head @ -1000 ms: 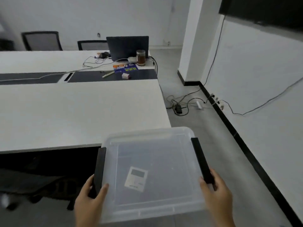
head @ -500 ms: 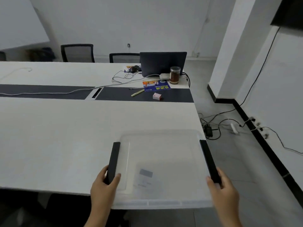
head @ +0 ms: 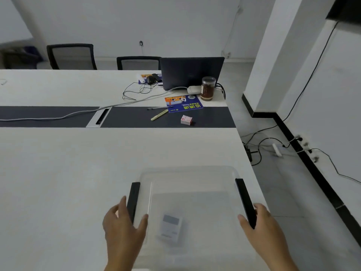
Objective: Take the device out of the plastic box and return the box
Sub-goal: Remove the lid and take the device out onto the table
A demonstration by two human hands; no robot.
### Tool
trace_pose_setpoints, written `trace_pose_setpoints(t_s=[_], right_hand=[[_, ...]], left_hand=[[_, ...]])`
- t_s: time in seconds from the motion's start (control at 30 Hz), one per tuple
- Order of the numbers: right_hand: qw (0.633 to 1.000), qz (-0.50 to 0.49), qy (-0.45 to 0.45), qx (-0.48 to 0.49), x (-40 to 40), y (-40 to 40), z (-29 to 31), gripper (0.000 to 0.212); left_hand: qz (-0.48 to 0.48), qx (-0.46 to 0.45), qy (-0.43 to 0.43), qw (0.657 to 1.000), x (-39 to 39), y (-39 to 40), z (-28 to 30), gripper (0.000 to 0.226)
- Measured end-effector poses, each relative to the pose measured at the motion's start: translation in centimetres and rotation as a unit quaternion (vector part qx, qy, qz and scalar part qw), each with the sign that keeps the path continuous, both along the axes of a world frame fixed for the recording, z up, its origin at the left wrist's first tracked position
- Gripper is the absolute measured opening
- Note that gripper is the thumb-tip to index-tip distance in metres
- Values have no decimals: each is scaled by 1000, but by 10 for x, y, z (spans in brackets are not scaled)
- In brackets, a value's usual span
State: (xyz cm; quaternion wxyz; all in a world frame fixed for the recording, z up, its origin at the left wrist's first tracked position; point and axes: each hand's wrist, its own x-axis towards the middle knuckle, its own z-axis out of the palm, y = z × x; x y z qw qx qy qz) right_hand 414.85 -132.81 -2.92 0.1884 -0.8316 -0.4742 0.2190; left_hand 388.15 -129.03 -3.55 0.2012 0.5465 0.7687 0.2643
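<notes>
Device: small flat white rectangle with a grey screen, lies blurred inside the box, toward 6 o'clock. Box is clear lidded plastic with black side latches, on the white table near its right edge. Left hand and right hand each wrap a latch.

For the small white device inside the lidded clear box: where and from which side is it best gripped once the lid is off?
Probably by its two long side edges, from straight above. The device looks flat and thin, lying face up on the floor of the plastic box, so only its edges offer purchase. It is blurred through the lid.
</notes>
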Motion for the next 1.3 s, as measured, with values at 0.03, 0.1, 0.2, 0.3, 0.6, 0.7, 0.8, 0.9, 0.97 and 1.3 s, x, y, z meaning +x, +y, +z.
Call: trace_pose_setpoints(t_s=[0.03,0.1,0.2,0.3,0.6,0.7,0.8,0.9,0.97,1.3], right_hand=[[999,23,-25,-25,-2,7,1,61],[994,54,-69,-68,-12,20,1,67],[983,77,-149,-82,-16,33,-4,63],[974,87,-190,-84,-9,39,-10,57],[985,106,-125,-49,5,40,-15,56],[995,78,-43,-50,13,41,-15,53],[994,7,106,-23,22,34,-8,41],[993,-10,113,-27,30,33,-9,37],[998,7,52,-32,23,37,-9,44],[943,239,-229,-13,-45,64,-32,48]], left_hand=[[-32,63,41,997,6,6,-2,54],[-127,131,124,975,25,18,-8,49],[-215,74,207,951,54,33,-25,58],[-247,3,208,946,68,37,-33,53],[-235,-28,212,948,70,37,-31,52],[-222,-12,220,950,69,38,-34,53],[-207,0,217,954,69,40,-35,53],[-200,12,219,955,69,40,-36,52],[-201,17,233,951,69,41,-37,52],[-39,127,131,982,25,41,-22,42]])
